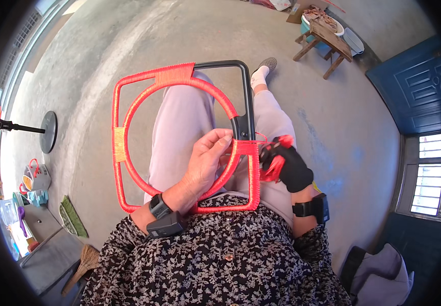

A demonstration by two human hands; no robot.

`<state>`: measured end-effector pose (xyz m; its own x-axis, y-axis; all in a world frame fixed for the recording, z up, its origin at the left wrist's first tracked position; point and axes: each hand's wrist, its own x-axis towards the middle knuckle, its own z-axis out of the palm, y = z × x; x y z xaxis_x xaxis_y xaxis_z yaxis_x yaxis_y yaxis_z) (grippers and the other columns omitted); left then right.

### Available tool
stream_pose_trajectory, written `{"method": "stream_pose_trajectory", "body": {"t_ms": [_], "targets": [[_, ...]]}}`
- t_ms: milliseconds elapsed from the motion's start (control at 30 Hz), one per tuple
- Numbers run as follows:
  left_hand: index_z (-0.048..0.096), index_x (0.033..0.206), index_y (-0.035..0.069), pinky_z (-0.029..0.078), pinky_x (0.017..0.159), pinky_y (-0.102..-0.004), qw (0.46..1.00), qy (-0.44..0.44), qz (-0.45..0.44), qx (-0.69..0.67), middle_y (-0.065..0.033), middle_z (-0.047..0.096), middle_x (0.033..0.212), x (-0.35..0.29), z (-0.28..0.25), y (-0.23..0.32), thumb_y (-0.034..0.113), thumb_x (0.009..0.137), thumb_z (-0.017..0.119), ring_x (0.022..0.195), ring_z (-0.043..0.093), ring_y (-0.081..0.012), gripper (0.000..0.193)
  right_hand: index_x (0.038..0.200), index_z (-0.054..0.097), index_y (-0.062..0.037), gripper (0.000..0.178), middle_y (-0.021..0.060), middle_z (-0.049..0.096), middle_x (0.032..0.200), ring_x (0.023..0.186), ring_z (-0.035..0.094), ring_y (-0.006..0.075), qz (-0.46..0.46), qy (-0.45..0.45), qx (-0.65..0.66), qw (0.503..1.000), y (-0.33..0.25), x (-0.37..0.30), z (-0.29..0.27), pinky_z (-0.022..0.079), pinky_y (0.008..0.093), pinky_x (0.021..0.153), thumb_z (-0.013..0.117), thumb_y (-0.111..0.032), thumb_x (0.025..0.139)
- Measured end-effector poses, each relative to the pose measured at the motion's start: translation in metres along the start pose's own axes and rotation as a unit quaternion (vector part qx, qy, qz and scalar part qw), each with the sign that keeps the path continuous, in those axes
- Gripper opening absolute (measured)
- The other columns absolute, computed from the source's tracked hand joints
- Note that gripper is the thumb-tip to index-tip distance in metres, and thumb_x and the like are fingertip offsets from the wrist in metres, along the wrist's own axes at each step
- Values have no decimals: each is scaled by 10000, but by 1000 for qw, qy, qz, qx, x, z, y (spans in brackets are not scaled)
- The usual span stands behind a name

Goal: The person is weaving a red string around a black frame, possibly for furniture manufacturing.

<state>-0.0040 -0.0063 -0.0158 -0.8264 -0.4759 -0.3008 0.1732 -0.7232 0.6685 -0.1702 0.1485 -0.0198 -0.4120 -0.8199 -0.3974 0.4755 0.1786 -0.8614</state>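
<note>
Well, we see the frame (pixel 115 109), a square with a ring (pixel 221 97) set inside it, lying over the lap (pixel 181 117): its lower edge sits against the floral shirt (pixel 225 239), its upper edge reaches the lap's knee end, and its left side juts past the lap's left edge, above the floor (pixel 90 168). Most of it is wrapped in red; we find the black bar (pixel 248 92) bare from about the middle of the upper edge, round the upper right corner and partway down the right side, along with a short stretch of the ring. Between ring and right side sits a partly wrapped bridge (pixel 246 148). At its inner end the bare left hand (pixel 202 160) pinches thumb and forefinger against the ring; we cannot tell whether they pin a strand too. Over the lap's right edge, the right hand (pixel 287 162), in a black glove (pixel 297 176), is clenched around a bundle of red cord (pixel 274 169), and a loose strand (pixel 264 135) arcs out beside the bridge. We judge the step in hand to be winding cord around this bridge. As we read it, the next move calls for passing the bundle around and drawing the strand snug, while the left hand steadies the turns.
</note>
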Motion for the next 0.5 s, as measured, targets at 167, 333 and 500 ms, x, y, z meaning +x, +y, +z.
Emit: {"method": "stream_pose_trajectory", "body": {"t_ms": [167,333,500], "targets": [[565,1065,50,561,607,-270,999,-10,-41,19,-69,672,917,-1,1,1,236,995,539,723,670,-137,201,923,531,-84,164,102,598,968,868,618,269,-121,93,319,935,-12,-8,-5,511,386,724,507,-241,964],[570,994,52,553,540,-275,997,-4,-78,-1,-74,672,831,-1,2,6,245,987,553,634,664,-151,193,823,471,-134,184,25,506,755,677,481,141,-138,-117,434,882,-1,6,-15,393,273,557,496,-241,971],[567,927,52,553,524,-273,996,-13,-83,7,-77,664,796,0,0,5,231,976,574,600,658,-158,186,873,509,-120,201,18,522,720,673,548,159,-64,47,260,962,12,6,-36,416,275,519,526,-299,962]]}}
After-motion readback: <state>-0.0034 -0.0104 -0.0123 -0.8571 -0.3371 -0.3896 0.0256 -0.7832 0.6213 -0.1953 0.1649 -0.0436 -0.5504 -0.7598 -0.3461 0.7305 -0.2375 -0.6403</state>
